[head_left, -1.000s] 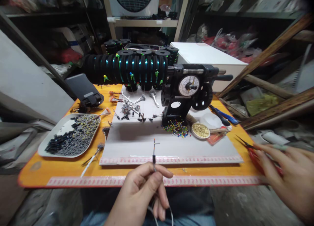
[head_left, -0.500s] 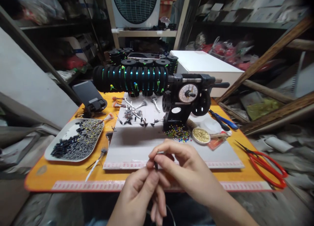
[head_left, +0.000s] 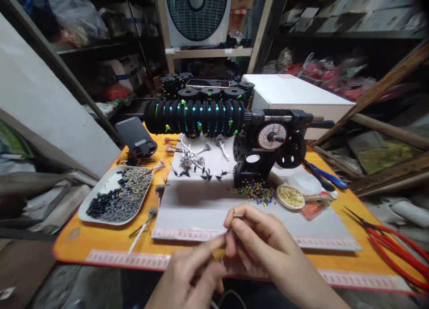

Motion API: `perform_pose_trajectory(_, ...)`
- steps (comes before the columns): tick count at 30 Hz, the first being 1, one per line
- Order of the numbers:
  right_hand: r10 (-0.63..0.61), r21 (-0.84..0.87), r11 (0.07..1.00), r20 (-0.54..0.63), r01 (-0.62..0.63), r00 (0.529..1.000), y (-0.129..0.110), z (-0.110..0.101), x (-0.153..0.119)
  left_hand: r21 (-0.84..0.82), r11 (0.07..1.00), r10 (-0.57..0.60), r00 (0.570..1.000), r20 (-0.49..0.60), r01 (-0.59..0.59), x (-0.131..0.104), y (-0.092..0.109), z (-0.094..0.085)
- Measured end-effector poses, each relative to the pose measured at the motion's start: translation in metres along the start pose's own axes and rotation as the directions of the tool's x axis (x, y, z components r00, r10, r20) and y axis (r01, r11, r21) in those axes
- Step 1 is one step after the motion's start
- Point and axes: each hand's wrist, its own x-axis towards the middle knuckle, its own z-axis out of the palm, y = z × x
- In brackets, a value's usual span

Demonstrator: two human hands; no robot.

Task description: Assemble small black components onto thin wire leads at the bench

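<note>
My right hand [head_left: 261, 237] is closed in a pinch, with a small grey cylindrical piece [head_left: 238, 215] showing between thumb and forefinger. My left hand [head_left: 196, 271] is just to its left and lower, forefinger stretched to the right fingertips. Its thumb is apart from the forefinger and its other fingers are curled. These fingers are blurred, so whether they hold anything cannot be made out. Below both hands a thin pale cord [head_left: 234, 293] curves. Beyond the hands, multicoloured beads [head_left: 256, 190] lie scattered on a white board [head_left: 197, 210].
At left stands a white tray [head_left: 100, 177] of black and grey small parts. A black winding machine [head_left: 268, 143] carries ribbed spools [head_left: 197, 116]. A dish of gold pieces [head_left: 291, 197], blue-handled pliers [head_left: 326, 175] and red-handled scissors [head_left: 385, 242] lie right. Bundled tufts [head_left: 192, 157] lie on the board.
The view has shifted, so the table sits lower and further right. My left forefinger and thumb, pinching a dark piece before, are now apart. My right hand still pinches the grey piece.
</note>
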Motion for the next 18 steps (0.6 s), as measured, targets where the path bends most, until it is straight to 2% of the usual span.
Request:
perform_pose_trajectory(2, -0.11, -0.278, 0.956, -0.055, 0.091, 0.992, -0.001, -0.004, 0.0, -0.047, 0.999, 0.003, 0.995, -0.101, -0.008, 0.015, 0.02, -0.009)
perform_pose_trajectory(4, -0.217, -0.448, 0.88, -0.086, 0.157, 0.972, 0.0, -0.006, 0.0, -0.014, 0.996, 0.089, 0.983, -0.163, -0.093, 0.035, 0.039, -0.012)
perform_pose_trajectory(6, -0.277, -0.524, 0.832, -0.103, 0.185, 0.955, 0.002, -0.008, 0.0, 0.061, 0.981, 0.194, 0.967, -0.167, -0.186, 0.059, 0.052, -0.011)
perform_pose_trajectory(8, -0.319, -0.573, 0.794, -0.107, 0.204, 0.942, 0.004, -0.008, 0.0, 0.001, 0.974, 0.223, 0.955, -0.198, -0.227, 0.083, 0.06, -0.006)
perform_pose_trajectory(12, -0.384, -0.653, 0.724, -0.114, 0.222, 0.916, 0.009, -0.011, 0.002, 0.028, 0.964, 0.261, 0.926, -0.272, -0.263, 0.121, 0.066, 0.001)
perform_pose_trajectory(15, -0.421, -0.705, 0.672, -0.112, 0.226, 0.9, 0.013, -0.013, 0.003, 0.079, 0.949, 0.316, 0.909, -0.27, -0.306, 0.129, 0.065, 0.001)
perform_pose_trajectory(18, -0.469, -0.754, 0.614, -0.109, 0.234, 0.876, 0.018, -0.015, 0.006, 0.128, 0.904, 0.426, 0.851, -0.305, -0.407, 0.12, 0.059, -0.003)
